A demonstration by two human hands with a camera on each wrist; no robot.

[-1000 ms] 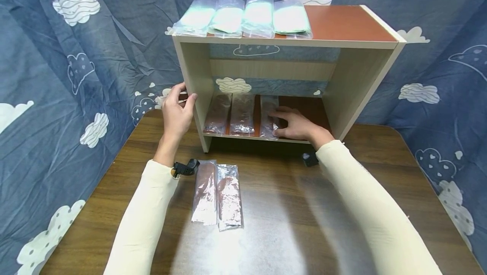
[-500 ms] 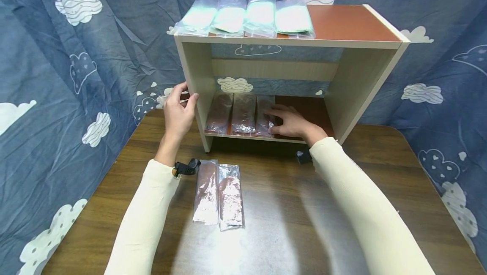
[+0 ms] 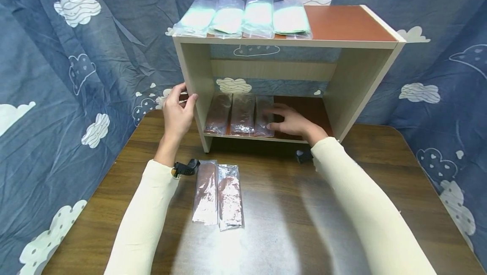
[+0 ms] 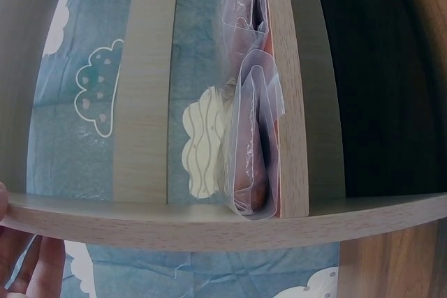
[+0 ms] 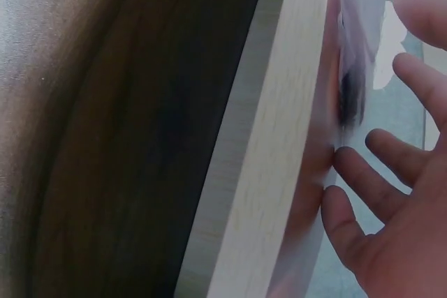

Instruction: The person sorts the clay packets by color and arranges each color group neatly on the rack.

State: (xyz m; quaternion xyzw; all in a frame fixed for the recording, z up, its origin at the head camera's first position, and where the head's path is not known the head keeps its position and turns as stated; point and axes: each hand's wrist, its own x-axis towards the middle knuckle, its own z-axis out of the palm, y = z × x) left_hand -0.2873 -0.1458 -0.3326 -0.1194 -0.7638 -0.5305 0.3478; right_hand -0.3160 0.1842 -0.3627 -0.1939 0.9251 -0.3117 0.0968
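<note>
My left hand (image 3: 177, 112) holds the front edge of the shelf's left side panel (image 3: 195, 85), thumb toward the inside and fingers outside it. On the lower board lie three clear plastic packets with reddish-brown contents: a left packet (image 3: 218, 114), a middle packet (image 3: 242, 114) and a right packet (image 3: 262, 118). My right hand (image 3: 291, 122) is over the right packet's right side, fingers spread and loosely bent. From the right wrist view, its fingers (image 5: 367, 179) stand around the packet's end (image 5: 356, 68) without closing on it; some fingertips are near the board's edge.
Two similar packets, a left one (image 3: 205, 192) and a right one (image 3: 230, 197), lie on the wooden table (image 3: 281, 232) before the shelf. Several pale packets (image 3: 258, 15) line the shelf's top (image 3: 346, 21). A blue cloud-patterned cloth (image 3: 125, 21) hangs behind.
The right packet slid left until close beside the middle one, with my right hand moving along. Since then my right fingers have loosened and lifted slightly. My left hand stayed put.
</note>
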